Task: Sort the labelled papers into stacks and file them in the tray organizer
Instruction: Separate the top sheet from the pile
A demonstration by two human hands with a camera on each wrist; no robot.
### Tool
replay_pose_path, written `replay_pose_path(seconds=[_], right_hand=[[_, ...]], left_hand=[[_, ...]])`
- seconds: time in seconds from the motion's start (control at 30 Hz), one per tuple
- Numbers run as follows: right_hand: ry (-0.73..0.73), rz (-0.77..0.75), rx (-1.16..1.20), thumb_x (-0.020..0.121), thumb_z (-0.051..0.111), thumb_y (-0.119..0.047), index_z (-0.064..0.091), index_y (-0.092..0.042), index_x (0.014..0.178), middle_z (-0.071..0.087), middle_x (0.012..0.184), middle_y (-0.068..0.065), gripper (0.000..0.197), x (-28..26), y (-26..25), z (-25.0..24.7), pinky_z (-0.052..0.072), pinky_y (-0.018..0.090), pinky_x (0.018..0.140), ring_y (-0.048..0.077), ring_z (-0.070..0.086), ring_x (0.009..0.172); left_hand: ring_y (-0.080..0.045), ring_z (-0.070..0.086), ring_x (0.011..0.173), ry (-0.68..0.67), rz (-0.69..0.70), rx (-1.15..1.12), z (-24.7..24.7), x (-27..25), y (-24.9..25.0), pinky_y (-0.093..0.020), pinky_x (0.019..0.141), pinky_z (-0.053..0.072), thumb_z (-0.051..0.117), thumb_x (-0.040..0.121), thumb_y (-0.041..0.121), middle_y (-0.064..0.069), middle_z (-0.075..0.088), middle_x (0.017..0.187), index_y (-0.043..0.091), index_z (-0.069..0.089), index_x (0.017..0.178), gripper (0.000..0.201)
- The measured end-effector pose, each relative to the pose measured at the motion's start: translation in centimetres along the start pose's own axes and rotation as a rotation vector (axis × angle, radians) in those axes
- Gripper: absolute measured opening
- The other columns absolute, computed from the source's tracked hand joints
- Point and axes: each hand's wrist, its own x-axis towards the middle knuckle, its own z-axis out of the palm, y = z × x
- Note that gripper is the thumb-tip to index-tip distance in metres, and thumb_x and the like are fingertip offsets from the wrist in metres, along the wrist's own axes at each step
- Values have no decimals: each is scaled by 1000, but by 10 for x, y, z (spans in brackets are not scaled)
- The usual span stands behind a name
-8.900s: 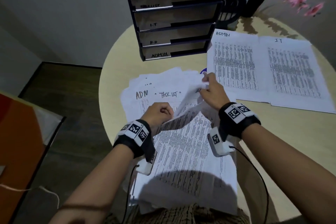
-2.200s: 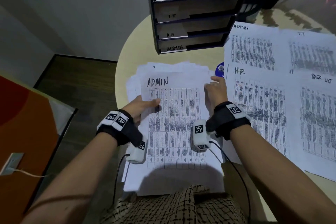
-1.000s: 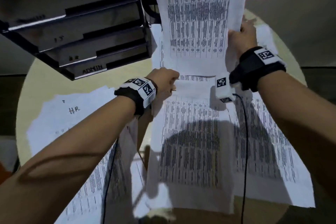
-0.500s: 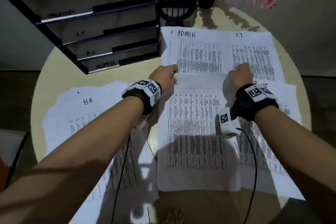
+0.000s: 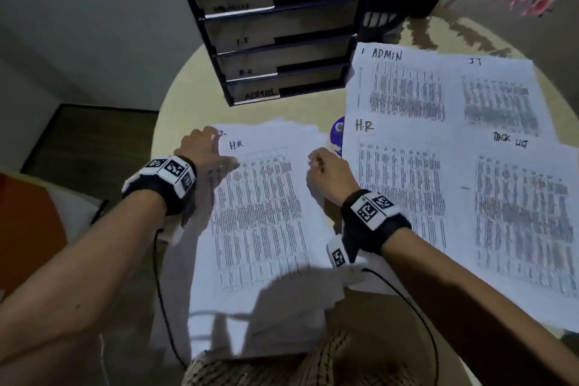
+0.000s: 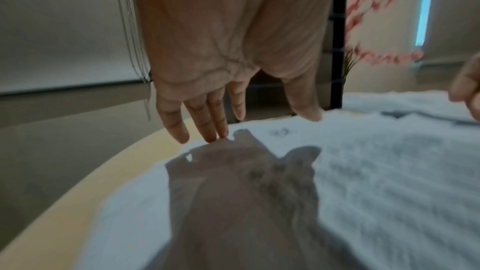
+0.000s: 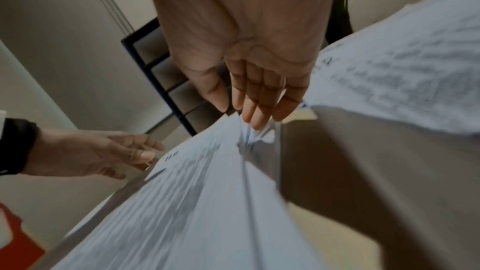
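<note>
H.R sheet (image 5: 260, 213) atop pile, between flat-fingered left hand (image 5: 203, 150) and right hand (image 5: 326, 175) pinching its right edge.

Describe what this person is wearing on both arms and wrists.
Both forearms are bare, with no sleeves. The left hand and right hand each carry a black wrist strap topped with white square-coded marker tiles. A small white camera block hangs under each wrist, and a thin black cable trails from each towards the body.

Bare table (image 5: 188, 103) lies left of the tray organizer (image 5: 275, 34); sorted papers (image 5: 438, 135) crowd its right, seemingly touching.
</note>
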Motion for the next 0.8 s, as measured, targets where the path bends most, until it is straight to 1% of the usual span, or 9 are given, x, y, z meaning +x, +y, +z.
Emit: replay_pose_path(seconds=[0.1, 0.2, 0.27, 0.4, 0.53, 0.6, 0.7, 0.73, 0.8], right_hand=[[-20, 78, -57, 86, 53, -13, 42, -12, 115, 43, 103, -2, 31, -2, -5, 27, 33, 28, 82, 21, 40, 98], [1, 172, -25, 85, 58, -12, 32, -3, 136, 45, 130, 15, 58, -3, -15, 38, 40, 33, 87, 31, 48, 117], [4, 152, -121, 86, 56, -11, 39, 1, 129, 47, 117, 18, 48, -4, -19, 45, 40, 33, 78, 31, 51, 104], [190, -6, -116, 86, 57, -10, 62, -2, 97, 44, 120, 18, 15, -11, -18, 54, 45, 39, 90, 34, 49, 106], [343, -56, 211, 91, 52, -12, 57, -14, 84, 50, 86, 0, 9, -21, -10, 37, 35, 23, 67, 15, 46, 76], [328, 2, 296, 94, 45, -9, 54, -14, 82, 49, 71, -6, 17, -24, -8, 29, 34, 23, 70, 12, 44, 68], [357, 102, 262, 96, 39, -6, 54, -2, 76, 46, 67, 7, 25, -16, 0, 25, 29, 25, 63, 18, 39, 70], [360, 115, 264, 96, 38, -7, 58, 3, 87, 51, 74, 12, 24, -16, 1, 27, 29, 25, 65, 19, 40, 74], [365, 106, 337, 95, 42, -12, 58, -5, 118, 60, 104, 9, 29, -14, 2, 32, 35, 24, 79, 16, 45, 88]], left_hand=[[-38, 35, 126, -21, 22, 51, 14, -12, -22, -47, 101, 34, 75, 73, 37, -20, 38, 133, 9, 48, 124, 64], [-35, 32, 125, -5, 87, -28, 26, -24, -28, -47, 99, 36, 76, 73, 34, -14, 37, 133, 10, 54, 111, 51], [-33, 30, 128, -19, 108, -58, 31, -28, -30, -46, 101, 35, 76, 72, 36, -11, 35, 136, 13, 52, 115, 55], [-28, 21, 137, 60, 55, -332, 36, -35, -34, -48, 110, 29, 78, 68, 41, -7, 23, 147, 18, 32, 138, 87], [-25, 29, 133, 310, -139, -820, 25, -39, -37, -35, 107, 35, 74, 76, 27, -11, 26, 145, 13, 27, 140, 80], [-21, 51, 118, 182, -72, -1275, 18, -41, -34, -28, 99, 45, 65, 84, 10, -13, 48, 133, 6, 41, 130, 51], [-12, 65, 70, 95, -27, -1273, 12, -45, -28, -15, 57, 54, 53, 92, 6, -5, 66, 85, 3, 57, 110, 19], [-8, 63, 55, 116, -39, -1242, 12, -46, -27, -12, 47, 49, 53, 92, 6, -3, 64, 74, 2, 58, 109, 18], [-8, 60, 49, 127, -68, -1247, 14, -44, -26, -13, 52, 49, 55, 90, 4, -2, 64, 64, -1, 59, 103, 15]])
